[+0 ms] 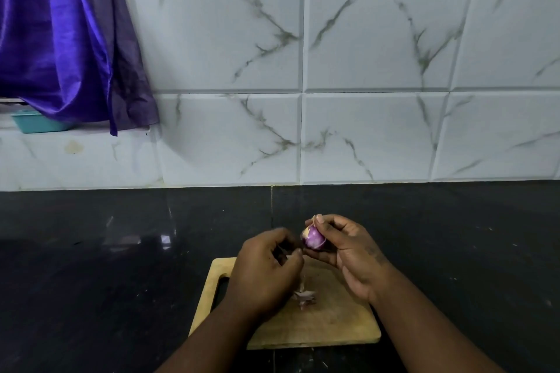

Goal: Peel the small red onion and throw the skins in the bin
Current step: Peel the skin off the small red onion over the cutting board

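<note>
My right hand [348, 254] holds the small red onion [313, 240] between thumb and fingers, above the far edge of the wooden cutting board [333, 324]. The onion shows shiny purple flesh with a pale strip of skin at its top left. My left hand [266, 269] is just left of the onion, its fingers curled and pinching what looks like a thin piece of skin; the fingertips are blurred. A small pile of loose onion skins [305, 297] lies on the board below my hands. No bin is in view.
The board lies on a black polished countertop [121, 266] against a white marble-patterned tiled wall [363, 85]. A purple curtain [66, 39] hangs at the upper left over a ledge that carries a teal tub [36, 124].
</note>
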A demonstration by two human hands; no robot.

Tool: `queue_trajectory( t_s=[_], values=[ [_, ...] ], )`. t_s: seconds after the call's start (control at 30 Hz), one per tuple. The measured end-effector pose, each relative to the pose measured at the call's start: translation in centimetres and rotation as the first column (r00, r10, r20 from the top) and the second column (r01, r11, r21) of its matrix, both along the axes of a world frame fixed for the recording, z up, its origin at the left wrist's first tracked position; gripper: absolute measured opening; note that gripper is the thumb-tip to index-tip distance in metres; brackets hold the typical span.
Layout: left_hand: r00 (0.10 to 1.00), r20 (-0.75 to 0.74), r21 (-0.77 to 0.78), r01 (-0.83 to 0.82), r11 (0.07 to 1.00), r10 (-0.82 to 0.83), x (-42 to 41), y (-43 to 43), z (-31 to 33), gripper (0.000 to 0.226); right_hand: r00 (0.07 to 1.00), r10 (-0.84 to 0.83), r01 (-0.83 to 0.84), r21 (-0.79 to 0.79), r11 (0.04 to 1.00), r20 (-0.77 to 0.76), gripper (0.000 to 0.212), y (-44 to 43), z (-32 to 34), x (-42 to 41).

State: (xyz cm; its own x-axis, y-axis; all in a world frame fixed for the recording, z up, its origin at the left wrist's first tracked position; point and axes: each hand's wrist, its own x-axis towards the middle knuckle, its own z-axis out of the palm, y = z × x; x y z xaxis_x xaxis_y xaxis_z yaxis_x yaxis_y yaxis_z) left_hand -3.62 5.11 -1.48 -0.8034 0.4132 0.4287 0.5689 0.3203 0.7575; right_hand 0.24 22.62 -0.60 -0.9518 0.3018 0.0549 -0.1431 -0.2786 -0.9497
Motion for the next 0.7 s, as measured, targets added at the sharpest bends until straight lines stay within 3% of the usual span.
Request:
queue_trajectory(
  t_s=[0.13, 0.37, 0.7],
  values=[
    [0.998, 0.029, 0.167, -0.061, 0.984, 0.057, -0.3, 0.0, 0.0, 0.008, 0.998, 0.068, -0.068, 0.068, 0.995, -0.009, 0.024, -0.4, 0.0, 0.2],
    [0.991, 0.123, 0.226, -0.072, 0.971, 0.045, -0.7, 0.1, -0.1, 0.008, 0.995, 0.076, -0.061, 0.214, 0.975, -0.062, 0.016, -0.8, 0.2, 0.5],
    [0.988, 0.155, 0.286, -0.062, 0.956, 0.018, -1.1, 0.0, -0.3, 0.016, 0.988, 0.119, -0.096, 0.208, 0.973, -0.1, 0.023, -0.9, 0.5, 0.8]
  ],
)
